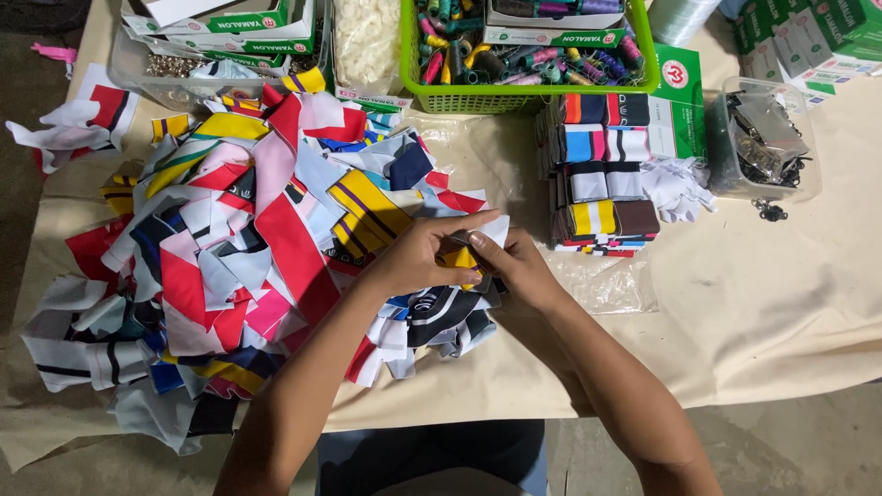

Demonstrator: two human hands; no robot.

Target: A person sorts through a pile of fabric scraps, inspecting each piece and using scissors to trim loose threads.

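My left hand [418, 257] and right hand [514, 266] meet, both pinching a small fabric piece [478, 241] above the table's [781, 303] middle. The heap of scraps [239, 257] spreads at nine o'clock; folded stacks [602, 174] sit at one o'clock, the green basket [528, 94] at twelve.

Lighting is even and moderately bright from overhead, with soft, short shadows under the hands [459, 262] and forearms on the cloth-covered bench [781, 303]. The picture is sharp at centre, with no notable glare or motion blur. The floor [28, 101] at the left edge falls dim, and slight wide-angle bending shows toward the corners.
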